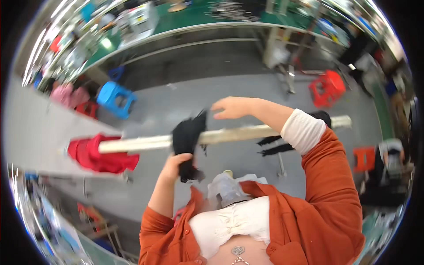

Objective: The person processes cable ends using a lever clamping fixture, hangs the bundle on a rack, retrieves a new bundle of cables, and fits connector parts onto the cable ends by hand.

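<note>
Red cloth (99, 155): draped over the left end of the rail, hanging down on the near side, beside a grey tabletop (31, 132)
Blue stool (115, 98): on the grey floor (190, 95) beyond the rail, left of centre, with a smaller red stool (88, 108) just beside it
Rail (141, 143): long pale bar running across the view from left to right, slightly tilted up toward the right end
Black garment (189, 137): slung over the rail near its middle, one part in front, one part behind, the lower edge bunched below the bar
Left hand (176, 164): under the rail, fingers closed around the lower bunch of the black garment; orange sleeve pushed up the forearm
Right hand (232, 107): above and beyond the rail, fingers spread flat, palm down, just right of the garment's top edge; cannot tell whether fingertips touch the cloth
Hands relative to each other: apart, left low and clamped on cloth, right high and holding nothing
Right sleeve (304, 130): white cuff under the orange one, crossing over the rail
Second dark piece (278, 146): hangs from the rail right of the arm, partly hidden by it
Red stools (327, 87): one on the floor at far right beyond the rail, an orange one (364, 158) nearer at the right rim
Green bench (194, 20): long worktop along the far side, cluttered, details too small to tell
</note>
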A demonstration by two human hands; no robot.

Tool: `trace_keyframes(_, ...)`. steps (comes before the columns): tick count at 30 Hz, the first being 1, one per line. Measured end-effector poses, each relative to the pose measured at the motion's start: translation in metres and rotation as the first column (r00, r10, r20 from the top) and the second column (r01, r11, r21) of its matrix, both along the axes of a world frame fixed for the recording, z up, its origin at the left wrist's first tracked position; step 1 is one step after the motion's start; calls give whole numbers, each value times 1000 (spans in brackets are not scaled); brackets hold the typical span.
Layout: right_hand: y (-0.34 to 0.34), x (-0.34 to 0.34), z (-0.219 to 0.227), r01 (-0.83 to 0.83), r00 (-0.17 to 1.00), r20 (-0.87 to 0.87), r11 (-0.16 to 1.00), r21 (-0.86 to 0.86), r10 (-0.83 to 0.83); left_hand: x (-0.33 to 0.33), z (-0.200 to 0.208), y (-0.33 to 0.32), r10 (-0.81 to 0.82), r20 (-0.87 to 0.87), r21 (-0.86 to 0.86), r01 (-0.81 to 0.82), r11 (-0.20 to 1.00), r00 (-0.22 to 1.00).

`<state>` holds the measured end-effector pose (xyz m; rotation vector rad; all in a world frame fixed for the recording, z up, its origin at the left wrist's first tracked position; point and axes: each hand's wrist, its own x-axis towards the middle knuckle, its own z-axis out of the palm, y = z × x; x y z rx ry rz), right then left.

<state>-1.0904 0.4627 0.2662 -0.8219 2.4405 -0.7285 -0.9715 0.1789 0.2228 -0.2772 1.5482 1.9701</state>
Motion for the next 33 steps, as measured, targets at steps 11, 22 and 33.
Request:
trace_keyframes(11,290,340,-41,959,16,115,-18,-281,-993,-10,-81,100,-251,79,-65,256,964,965)
trace_keyframes(22,316,807,-191,709,-520,539,-687,-161,-663,195,-200,432,-768,164,-376,759,532,620)
trace_keyframes(33,469,984,-204,330,-736,586,-936,-127,-339,302,-235,633,-889,247,-690,714,117,384)
